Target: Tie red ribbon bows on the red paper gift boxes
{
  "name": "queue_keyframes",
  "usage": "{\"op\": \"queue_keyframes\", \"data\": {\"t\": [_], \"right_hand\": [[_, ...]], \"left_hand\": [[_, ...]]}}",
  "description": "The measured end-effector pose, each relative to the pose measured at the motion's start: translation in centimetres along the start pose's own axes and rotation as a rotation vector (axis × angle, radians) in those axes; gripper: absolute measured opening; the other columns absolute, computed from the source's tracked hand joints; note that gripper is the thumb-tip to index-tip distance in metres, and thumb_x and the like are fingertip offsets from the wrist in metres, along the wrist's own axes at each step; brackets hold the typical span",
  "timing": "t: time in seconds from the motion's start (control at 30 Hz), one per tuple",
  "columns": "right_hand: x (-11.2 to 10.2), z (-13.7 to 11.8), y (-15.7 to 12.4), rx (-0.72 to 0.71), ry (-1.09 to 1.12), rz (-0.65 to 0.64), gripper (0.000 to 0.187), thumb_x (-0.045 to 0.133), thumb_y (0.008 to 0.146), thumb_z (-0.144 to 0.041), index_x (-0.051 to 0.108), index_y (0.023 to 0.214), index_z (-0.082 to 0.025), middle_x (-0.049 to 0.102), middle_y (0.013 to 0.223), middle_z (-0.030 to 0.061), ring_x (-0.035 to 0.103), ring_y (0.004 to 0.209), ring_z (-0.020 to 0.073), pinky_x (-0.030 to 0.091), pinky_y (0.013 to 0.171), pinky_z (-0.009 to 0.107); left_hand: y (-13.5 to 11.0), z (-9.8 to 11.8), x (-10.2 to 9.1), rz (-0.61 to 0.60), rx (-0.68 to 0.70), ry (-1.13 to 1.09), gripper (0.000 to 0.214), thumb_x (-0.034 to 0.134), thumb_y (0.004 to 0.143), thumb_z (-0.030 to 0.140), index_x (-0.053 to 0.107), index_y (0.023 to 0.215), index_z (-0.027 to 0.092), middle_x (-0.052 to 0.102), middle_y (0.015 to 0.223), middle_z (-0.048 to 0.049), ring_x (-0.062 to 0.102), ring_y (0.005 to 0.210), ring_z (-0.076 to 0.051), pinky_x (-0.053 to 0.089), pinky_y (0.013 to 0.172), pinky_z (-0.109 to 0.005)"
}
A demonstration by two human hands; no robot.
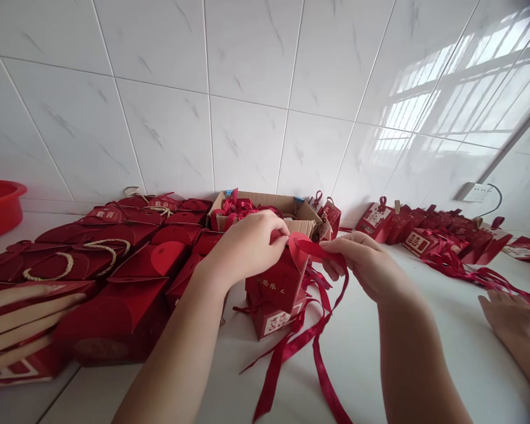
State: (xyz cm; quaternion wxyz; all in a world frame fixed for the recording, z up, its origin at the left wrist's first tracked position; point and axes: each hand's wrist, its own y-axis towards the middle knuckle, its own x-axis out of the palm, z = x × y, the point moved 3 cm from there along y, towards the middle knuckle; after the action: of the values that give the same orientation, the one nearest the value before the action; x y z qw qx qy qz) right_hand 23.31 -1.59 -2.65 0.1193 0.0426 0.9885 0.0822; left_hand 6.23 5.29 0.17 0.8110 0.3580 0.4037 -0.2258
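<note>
A red gift box [276,282] with pale lettering is between my hands, in front of a smaller red box [278,321] with a white label. My left hand [260,244] is closed in a pinch at its rounded top flap [298,250]; the fingertips are partly hidden. With thumb and fingers together, my right hand [362,259] grips a red ribbon [345,285] beside that flap. The ribbon curves down from my fingers. More loose ribbon tails [271,377] trail over the white tabletop toward me.
Red boxes [132,294] with rope handles crowd the left. Behind is a cardboard carton [265,200] of ribbons. Small red bags [441,229] line the right. Other people's hands rest at far left [22,324] and far right [512,321]. A red basin [0,206] stands left.
</note>
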Motion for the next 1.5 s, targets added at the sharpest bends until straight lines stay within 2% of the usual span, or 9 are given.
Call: {"op": "queue_keyframes", "data": {"t": [0.23, 0.33, 0.4, 0.53, 0.67, 0.87, 1.17, 1.37, 1.5], "right_hand": [[-0.3, -0.3, -0.4, 0.0, -0.18, 0.024, 0.044, 0.058, 0.083, -0.045, 0.057, 0.049, -0.017, 0.055, 0.055, 0.0032, 0.044, 0.049, 0.0105, 0.028, 0.042, 0.024], [-0.5, -0.3, -0.3, -0.018, -0.235, 0.121, 0.029, 0.061, 0.081, -0.047, 0.068, 0.075, -0.019, 0.061, 0.064, 0.0017, 0.046, 0.05, 0.0103, 0.03, 0.042, 0.023], [-0.4, -0.4, -0.2, -0.04, -0.237, 0.178, 0.031, 0.062, 0.08, -0.048, 0.068, 0.098, -0.024, 0.065, 0.074, 0.0018, 0.052, 0.056, 0.0124, 0.035, 0.044, 0.023], [0.7, -0.7, 0.0, -0.13, -0.182, 0.108, 0.04, 0.056, 0.085, -0.046, 0.058, 0.121, -0.028, 0.067, 0.092, 0.0041, 0.061, 0.078, 0.0173, 0.048, 0.061, 0.028], [2.2, -1.0, 0.2, -0.268, -0.149, 0.03, 0.034, 0.052, 0.09, -0.04, 0.06, 0.12, -0.027, 0.065, 0.106, 0.0057, 0.058, 0.102, 0.0211, 0.05, 0.08, 0.033], [2.8, -1.1, 0.4, -0.292, -0.127, 0.106, 0.028, 0.056, 0.087, -0.038, 0.065, 0.108, -0.023, 0.063, 0.113, 0.0071, 0.059, 0.102, 0.022, 0.051, 0.08, 0.034], [2.7, -1.2, 0.3, -0.245, -0.097, 0.075, 0.025, 0.055, 0.087, -0.04, 0.067, 0.094, -0.019, 0.064, 0.112, 0.0077, 0.061, 0.099, 0.0213, 0.051, 0.078, 0.031], [3.4, -1.6, -0.2, -0.276, 0.058, 0.057, 0.023, 0.06, 0.085, -0.039, 0.065, 0.093, -0.019, 0.066, 0.1, 0.0073, 0.063, 0.09, 0.0195, 0.051, 0.067, 0.028], [2.9, -1.8, -0.5, -0.309, 0.108, 0.096, 0.022, 0.061, 0.084, -0.039, 0.065, 0.087, -0.019, 0.065, 0.097, 0.0064, 0.061, 0.074, 0.0148, 0.049, 0.062, 0.027]], "left_hand": [[0.2, 0.4, 0.1, 0.051, -0.023, -0.047, 0.02, 0.047, 0.082, 0.031, 0.062, 0.074, 0.02, 0.066, 0.086, -0.0024, 0.057, 0.069, -0.015, 0.044, 0.059, -0.028], [0.1, 0.6, -0.2, 0.123, -0.027, -0.059, 0.02, 0.047, 0.083, 0.032, 0.059, 0.074, 0.02, 0.066, 0.086, -0.0019, 0.057, 0.071, -0.015, 0.046, 0.063, -0.028], [0.0, 0.9, -0.4, 0.162, -0.011, -0.071, 0.02, 0.047, 0.084, 0.031, 0.059, 0.075, 0.02, 0.066, 0.083, -0.0014, 0.057, 0.072, -0.015, 0.047, 0.067, -0.029], [-0.4, 1.7, -0.8, 0.22, 0.027, -0.176, 0.02, 0.045, 0.086, 0.03, 0.06, 0.077, 0.02, 0.066, 0.076, -0.0002, 0.058, 0.071, -0.014, 0.049, 0.069, -0.027], [-0.4, 2.2, -0.7, 0.233, 0.06, -0.269, 0.019, 0.047, 0.086, 0.028, 0.062, 0.078, 0.02, 0.067, 0.076, 0.0008, 0.06, 0.068, -0.012, 0.05, 0.065, -0.024], [-0.3, 2.1, -0.6, 0.281, 0.052, -0.3, 0.018, 0.05, 0.085, 0.027, 0.062, 0.075, 0.019, 0.067, 0.074, 0.0, 0.06, 0.065, -0.012, 0.048, 0.059, -0.022], [-0.9, 1.5, -2.4, 0.552, 0.03, -0.369, 0.02, 0.054, 0.084, 0.032, 0.066, 0.081, 0.016, 0.064, 0.065, -0.0012, 0.055, 0.056, -0.011, 0.044, 0.052, -0.02], [-1.5, 2.9, -2.4, 0.449, 0.102, -0.412, 0.019, 0.054, 0.085, 0.03, 0.066, 0.08, 0.016, 0.067, 0.072, -0.002, 0.059, 0.063, -0.011, 0.047, 0.055, -0.02], [-1.8, 2.3, -2.4, 0.319, 0.065, -0.297, 0.018, 0.052, 0.085, 0.033, 0.065, 0.083, 0.021, 0.067, 0.076, -0.0006, 0.062, 0.067, -0.013, 0.049, 0.057, -0.021]]}}
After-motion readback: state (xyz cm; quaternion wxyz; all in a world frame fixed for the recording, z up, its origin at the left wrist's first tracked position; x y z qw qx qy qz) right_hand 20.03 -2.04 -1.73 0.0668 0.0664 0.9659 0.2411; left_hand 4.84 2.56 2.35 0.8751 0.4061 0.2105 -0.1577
